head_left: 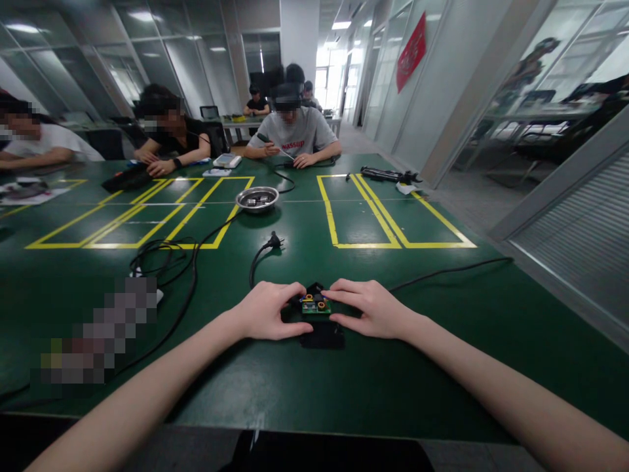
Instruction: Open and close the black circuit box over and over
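As the left hand [265,311] and right hand [376,309] curl around the circuit board [314,312] over the green table [393,393], I can't tell whether they pinch it; uneven thumb pressure could bend its ring coil [322,305].

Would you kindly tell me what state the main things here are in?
Circuit board, components exposed
Plug, unplugged, lying on the table
Bowl, upright, holding metal parts
Cord, loosely coiled
Left hand, fingers bent around the board's side, grip unclear
Right hand, likewise
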{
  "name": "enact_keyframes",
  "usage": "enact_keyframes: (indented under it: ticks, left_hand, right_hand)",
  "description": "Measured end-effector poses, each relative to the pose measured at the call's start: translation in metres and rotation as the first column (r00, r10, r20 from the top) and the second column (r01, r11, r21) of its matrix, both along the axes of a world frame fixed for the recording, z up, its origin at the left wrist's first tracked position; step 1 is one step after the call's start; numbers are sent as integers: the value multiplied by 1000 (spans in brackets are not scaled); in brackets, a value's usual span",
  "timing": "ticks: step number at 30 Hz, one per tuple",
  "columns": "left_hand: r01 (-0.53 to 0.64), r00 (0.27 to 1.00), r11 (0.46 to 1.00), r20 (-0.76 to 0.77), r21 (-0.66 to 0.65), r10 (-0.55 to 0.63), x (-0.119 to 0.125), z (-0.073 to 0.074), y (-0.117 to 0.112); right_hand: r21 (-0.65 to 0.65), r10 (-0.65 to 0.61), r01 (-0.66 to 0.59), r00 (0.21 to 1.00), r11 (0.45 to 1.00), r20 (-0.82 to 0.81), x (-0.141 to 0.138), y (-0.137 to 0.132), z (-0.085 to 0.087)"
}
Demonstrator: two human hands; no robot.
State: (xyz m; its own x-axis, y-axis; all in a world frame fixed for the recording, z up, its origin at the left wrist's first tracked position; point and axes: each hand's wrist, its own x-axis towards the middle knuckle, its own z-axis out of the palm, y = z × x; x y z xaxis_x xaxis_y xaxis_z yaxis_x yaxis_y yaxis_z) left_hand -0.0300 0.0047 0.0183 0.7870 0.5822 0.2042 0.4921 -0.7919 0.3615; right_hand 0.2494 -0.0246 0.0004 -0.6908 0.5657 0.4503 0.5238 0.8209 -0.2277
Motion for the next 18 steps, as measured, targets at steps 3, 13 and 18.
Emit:
enact_keyframes:
  ticks: [3,13,18]
  left_hand:
    - [0,1000,1000,-22,3,0,2,-1,-1]
    - [-140,982,981,-105,134,155,2,-5,2]
    - [-136,984,982,-95,133,149,2,-6,5]
  right_hand:
    - [-10,20,-20,999,1000,-35,1,0,-1]
    - [-38,20,-21,1000,999,-16,0,1,-2]
    - [-99,-59,56,998,994,-27,-2,1,-3]
